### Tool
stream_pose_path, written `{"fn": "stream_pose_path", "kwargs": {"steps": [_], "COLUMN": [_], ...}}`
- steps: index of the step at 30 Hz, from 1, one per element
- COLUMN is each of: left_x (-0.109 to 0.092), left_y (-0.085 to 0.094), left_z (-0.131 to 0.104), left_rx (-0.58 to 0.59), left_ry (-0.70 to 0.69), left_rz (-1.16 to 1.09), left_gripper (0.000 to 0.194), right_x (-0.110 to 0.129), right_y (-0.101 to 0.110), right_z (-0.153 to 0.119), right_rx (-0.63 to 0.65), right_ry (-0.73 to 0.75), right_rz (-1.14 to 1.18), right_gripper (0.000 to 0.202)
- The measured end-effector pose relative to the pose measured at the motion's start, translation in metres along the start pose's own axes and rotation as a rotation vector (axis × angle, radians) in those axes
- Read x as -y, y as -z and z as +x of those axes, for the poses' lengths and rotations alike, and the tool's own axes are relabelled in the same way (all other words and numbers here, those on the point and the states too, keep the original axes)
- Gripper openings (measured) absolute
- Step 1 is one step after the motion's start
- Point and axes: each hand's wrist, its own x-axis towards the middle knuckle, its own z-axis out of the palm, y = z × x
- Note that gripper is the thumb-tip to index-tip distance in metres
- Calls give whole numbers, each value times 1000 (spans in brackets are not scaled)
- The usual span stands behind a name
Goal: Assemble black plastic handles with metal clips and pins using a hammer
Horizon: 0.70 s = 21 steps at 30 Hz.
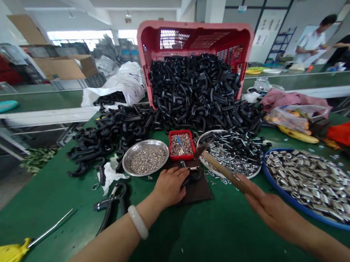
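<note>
My left hand (171, 186) rests over a dark flat plate (199, 192), its fingers closed on a black plastic part (196, 174) that has a small metal spring on it. In my right hand (266, 205) is the wooden handle of a hammer (221, 168). The hammer's dark head is raised just right of the part, apart from it and in front of the white tray. Behind the plate stand a red tray (179, 133) of small metal pins and a metal bowl (128, 168) of small metal pieces. A black handle-shaped assembly (122, 199) lies left of my forearm.
A red crate (193, 26) lies tipped with black parts spilling out. To the right are a white tray (255, 173) of screws and rings and a blue-rimmed tray (316, 211) of metal sleeves. A yellow-handled tool (9, 258) lies left. Two people (311, 44) work in the background.
</note>
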Motion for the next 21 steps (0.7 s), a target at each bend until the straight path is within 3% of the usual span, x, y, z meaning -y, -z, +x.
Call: {"fn": "stream_pose_path", "kwargs": {"steps": [3, 7, 12, 17, 19, 21], "left_x": [0, 2, 2, 5, 10, 16], "left_y": [-2, -3, -2, -1, -3, -7], "left_z": [-1, -2, -2, -2, -4, -7], "left_rx": [-15, -17, -7, 15, 15, -5], "left_ry": [1, -4, -7, -8, -24, -9], "left_rz": [1, -10, -10, -33, -71, -128], "left_gripper": [53, 53, 52, 52, 52, 55], "right_x": [1, -1, 1, -2, 6, 18], "right_y": [5, 12, 14, 18, 24, 25], "right_z": [4, 6, 2, 10, 11, 9], "right_rx": [-38, 129, -49, 217, 151, -8], "right_ry": [11, -18, -44, -44, -32, -46], "right_rz": [1, -2, -10, 41, 47, 64], "right_gripper": [51, 46, 51, 47, 46, 47]}}
